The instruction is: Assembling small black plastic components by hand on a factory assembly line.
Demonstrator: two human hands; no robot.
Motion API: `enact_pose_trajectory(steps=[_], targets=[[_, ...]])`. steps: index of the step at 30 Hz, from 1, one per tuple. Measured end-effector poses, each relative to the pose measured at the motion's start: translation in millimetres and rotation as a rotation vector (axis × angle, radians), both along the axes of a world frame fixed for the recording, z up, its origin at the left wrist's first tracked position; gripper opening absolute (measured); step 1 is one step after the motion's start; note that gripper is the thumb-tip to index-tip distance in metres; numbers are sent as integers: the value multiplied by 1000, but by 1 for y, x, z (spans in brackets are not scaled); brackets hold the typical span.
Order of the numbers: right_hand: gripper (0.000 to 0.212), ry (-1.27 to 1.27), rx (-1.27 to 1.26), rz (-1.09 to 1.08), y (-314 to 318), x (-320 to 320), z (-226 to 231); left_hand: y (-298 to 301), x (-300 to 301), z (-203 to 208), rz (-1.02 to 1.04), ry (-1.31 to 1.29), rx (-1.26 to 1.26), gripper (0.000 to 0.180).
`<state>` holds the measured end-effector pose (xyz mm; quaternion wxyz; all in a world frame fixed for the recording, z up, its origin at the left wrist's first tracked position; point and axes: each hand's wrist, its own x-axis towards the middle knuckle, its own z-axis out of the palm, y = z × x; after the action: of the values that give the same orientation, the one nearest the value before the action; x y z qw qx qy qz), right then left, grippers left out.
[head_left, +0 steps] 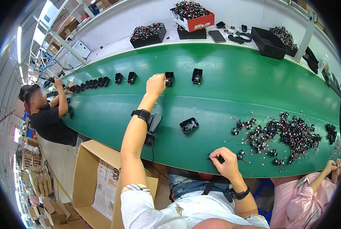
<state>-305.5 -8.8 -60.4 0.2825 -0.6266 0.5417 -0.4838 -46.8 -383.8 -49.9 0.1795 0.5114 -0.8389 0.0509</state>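
My left hand [156, 84] reaches far across the green bench, fingers closed at the left wall of a small open black plastic housing [170, 78]. Close to the bench's front edge, my right hand [224, 160] pinches a small black part [210, 156], mostly covered by the fingers. Between my hands lies another open black housing [189, 125], shiny inside. A further housing [197, 76] stands right of the one at my left hand. To the right of my right hand spreads a heap of small black parts with red and black wires [292, 135].
A dark corded device [154, 123] lies by my left forearm. Housings [132, 77] line up leftward toward a co-worker [48, 114]. Boxes of wired parts [148, 33] and a phone [216, 36] occupy the back shelf. A cardboard box [87, 179] stands below; someone in pink [298, 198] sits right.
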Motion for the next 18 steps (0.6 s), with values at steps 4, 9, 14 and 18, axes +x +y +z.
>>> enact_pose_trajectory(steps=[4,9,14,18], targets=[[11,4,0,2,0,-1,-3,1,-1,-10,23,11,4,9],[11,3,10,0,1,-2,-2,2,-8,-10,64,52,13,10],[10,7,8,-2,0,-1,-2,-2,-2,-14,116,93,44,11],[11,8,4,0,-1,-1,-1,-5,-2,-18,122,109,42,11]])
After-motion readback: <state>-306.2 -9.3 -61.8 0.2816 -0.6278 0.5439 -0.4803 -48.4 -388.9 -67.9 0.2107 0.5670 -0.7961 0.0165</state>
